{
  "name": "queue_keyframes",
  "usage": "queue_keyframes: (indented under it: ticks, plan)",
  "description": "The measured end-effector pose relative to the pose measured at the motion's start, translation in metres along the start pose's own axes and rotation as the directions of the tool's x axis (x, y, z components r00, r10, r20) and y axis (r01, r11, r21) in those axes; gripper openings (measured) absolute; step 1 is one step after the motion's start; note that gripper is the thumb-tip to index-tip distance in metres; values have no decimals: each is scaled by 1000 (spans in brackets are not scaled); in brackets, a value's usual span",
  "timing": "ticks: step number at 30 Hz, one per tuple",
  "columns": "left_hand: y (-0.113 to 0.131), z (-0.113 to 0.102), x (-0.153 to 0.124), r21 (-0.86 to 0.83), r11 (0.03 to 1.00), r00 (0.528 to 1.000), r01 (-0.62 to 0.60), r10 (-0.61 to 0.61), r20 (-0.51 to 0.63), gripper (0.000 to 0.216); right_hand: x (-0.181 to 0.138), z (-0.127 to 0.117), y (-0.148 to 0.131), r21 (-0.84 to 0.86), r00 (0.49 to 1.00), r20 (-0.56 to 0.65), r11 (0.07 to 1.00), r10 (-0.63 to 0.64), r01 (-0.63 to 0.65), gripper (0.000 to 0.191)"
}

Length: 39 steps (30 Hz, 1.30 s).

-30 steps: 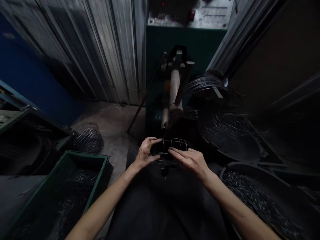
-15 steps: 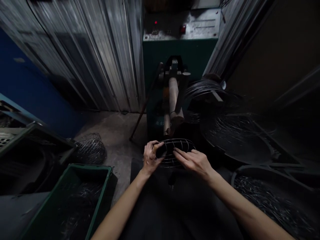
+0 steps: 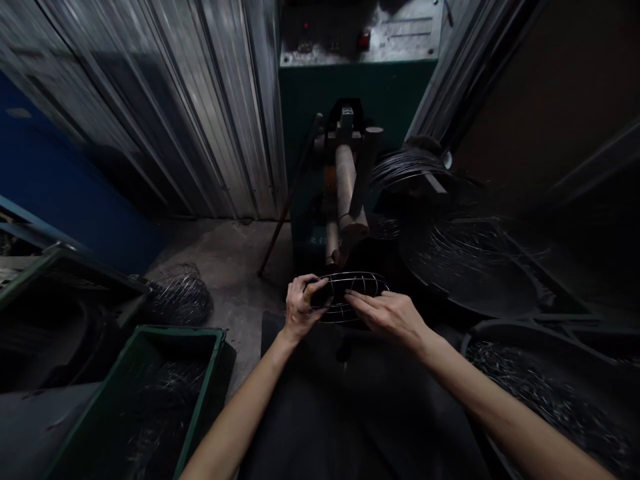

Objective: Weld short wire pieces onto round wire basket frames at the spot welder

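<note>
A round wire frame (image 3: 358, 274), built of thin metal hoops with short cross wires, is held in front of my body. My left hand (image 3: 301, 308) grips its left side, thumb and fingers closed round the wires. On the right, my right hand (image 3: 393, 317) has its fingers pressed together on the cross wires, the fingertips near the middle of the frame. Just beyond the frame are the two thick metal arms (image 3: 346, 173) of a green machine (image 3: 370, 90), one above the other. The frame appears apart from them.
To the left stands a green crate (image 3: 193, 407) holding wire pieces, with a bundle of wire (image 3: 181, 293) on the floor behind it. Rings of wire (image 3: 410, 167) hang at the right. A dark tub (image 3: 480, 327) of short metal pieces is at the lower right.
The wire frame has tilted flatter to my view, its hoops now closer together. Both hands keep hold of it. The camera view has shifted slightly.
</note>
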<state>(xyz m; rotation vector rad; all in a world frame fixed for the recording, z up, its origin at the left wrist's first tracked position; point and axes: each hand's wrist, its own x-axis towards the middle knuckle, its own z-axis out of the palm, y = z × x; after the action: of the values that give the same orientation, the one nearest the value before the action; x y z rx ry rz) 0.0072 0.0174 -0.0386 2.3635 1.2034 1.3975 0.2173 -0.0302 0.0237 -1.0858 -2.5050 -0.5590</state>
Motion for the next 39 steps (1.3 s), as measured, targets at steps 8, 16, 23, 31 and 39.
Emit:
queue_keyframes:
  ticks: [8,16,23,31,39]
  plan:
    - [0,1,-1,-33,999,999,7,-8,-33,45,5,2,-6,75,990,-88,991,114,-108,18]
    - [-5,-1,1,-119,993,999,-18,14,-29,45,8,3,-4,73,984,-168,997,52,-41,17]
    - [-12,6,2,-146,989,999,-28,22,-37,45,10,5,3,83,987,-157,997,18,-5,17]
    - [-15,10,6,-214,977,999,-5,-6,-48,45,12,11,10,63,983,-183,998,13,-2,16]
    - [-27,18,12,-170,986,998,-1,-9,-55,47,18,20,15,33,982,-188,999,27,-22,15]
